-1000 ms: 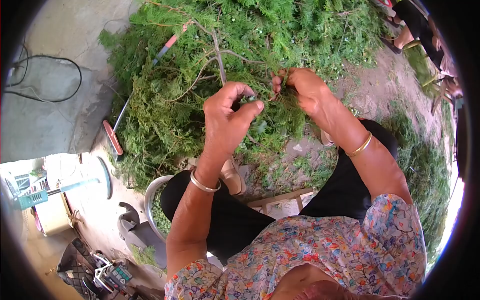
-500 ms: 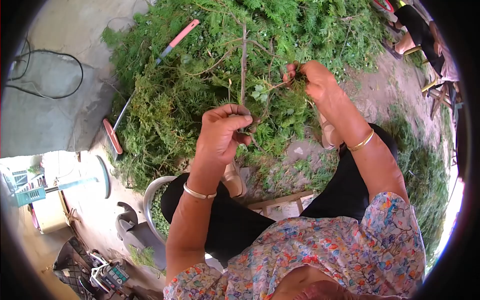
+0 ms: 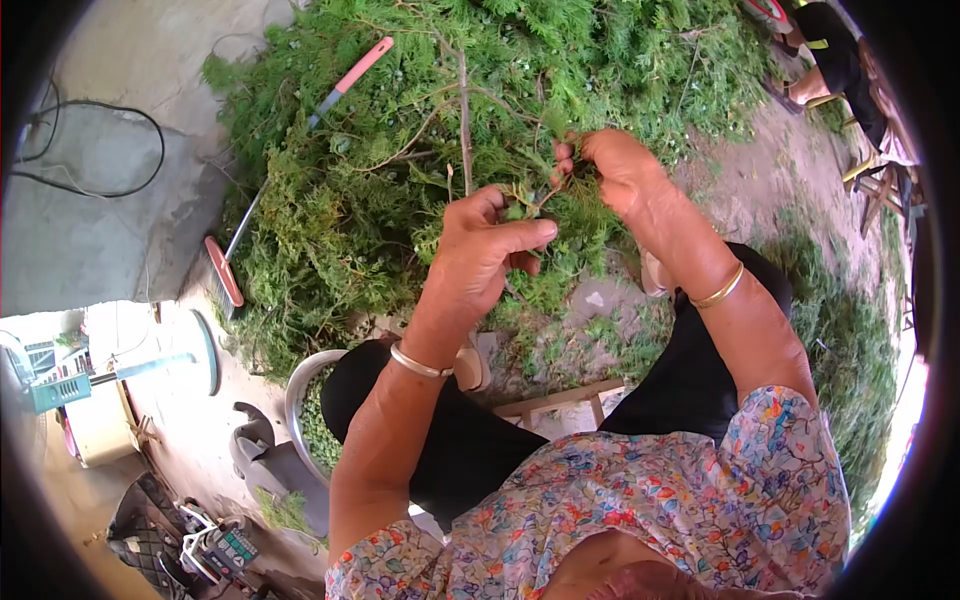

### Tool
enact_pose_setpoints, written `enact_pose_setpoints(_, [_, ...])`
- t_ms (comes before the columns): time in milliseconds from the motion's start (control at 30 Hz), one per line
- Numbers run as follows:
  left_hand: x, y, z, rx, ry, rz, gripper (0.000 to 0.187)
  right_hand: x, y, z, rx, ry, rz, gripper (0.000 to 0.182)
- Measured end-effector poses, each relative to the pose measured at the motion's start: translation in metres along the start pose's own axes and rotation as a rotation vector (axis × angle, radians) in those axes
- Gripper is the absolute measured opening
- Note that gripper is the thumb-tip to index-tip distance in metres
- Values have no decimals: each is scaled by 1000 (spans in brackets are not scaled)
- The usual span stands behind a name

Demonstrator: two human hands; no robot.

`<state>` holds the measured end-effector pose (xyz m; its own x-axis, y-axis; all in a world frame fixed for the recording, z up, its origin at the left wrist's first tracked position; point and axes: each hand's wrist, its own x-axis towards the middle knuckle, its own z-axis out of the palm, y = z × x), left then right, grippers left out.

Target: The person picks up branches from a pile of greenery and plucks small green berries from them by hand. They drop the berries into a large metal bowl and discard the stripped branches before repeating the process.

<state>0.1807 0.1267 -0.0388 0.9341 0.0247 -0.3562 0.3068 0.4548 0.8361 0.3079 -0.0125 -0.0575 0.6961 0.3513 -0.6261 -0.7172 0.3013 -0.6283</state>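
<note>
A large heap of green conifer branches [image 3: 350, 230] lies in front of me. My left hand [image 3: 485, 245], with a silver bangle at the wrist, has its thumb and fingers closed round part of a leafy branch [image 3: 540, 200]. Just right of it, my right hand [image 3: 610, 170], wearing a gold bangle, pinches the same branch's thin twig and green sprigs. A bare brown stem [image 3: 464, 120] stands out above my left hand. What lies inside the fingertips is mostly hidden.
A broom [image 3: 225, 272] and a pink-handled tool [image 3: 357, 72] rest against the heap. By my left knee is a metal basin [image 3: 297, 400] of small green pieces. A wooden frame [image 3: 560, 400] lies between my legs. Another person [image 3: 845, 75] sits at the upper right.
My left hand has moved right and slightly up, closer to my right hand. My right hand has shifted a little left. The bare stem has shifted left.
</note>
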Motion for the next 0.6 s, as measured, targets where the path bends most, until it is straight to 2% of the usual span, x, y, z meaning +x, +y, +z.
enact_pose_setpoints(100, [1, -3, 5, 116, -8, -19, 28, -8, 3, 5, -38, 16, -18, 15])
enact_pose_setpoints(200, [2, -4, 12, 194, -27, 89, 24, -1, 2, -1, 4, 27, -7, 15])
enact_pose_setpoints(300, [4, -7, 14, 199, 40, 195, 15, -5, -1, 0, 32, 76, -30, 14])
enact_pose_setpoints(367, [5, -6, 8, 465, -18, 125, 10, -8, -3, 2, 35, 77, -39, 13])
enact_pose_setpoints(500, [1, -6, 11, 497, -78, 32, 16, -10, -4, 3, 29, 72, -45, 12])
enact_pose_setpoints(567, [-6, 0, 21, 427, 4, -155, 19, -7, -5, 1, 29, 60, -20, 14])
enact_pose_setpoints(600, [-7, 3, 23, 427, 0, -155, 19, -7, -6, 1, 28, 46, 5, 17])
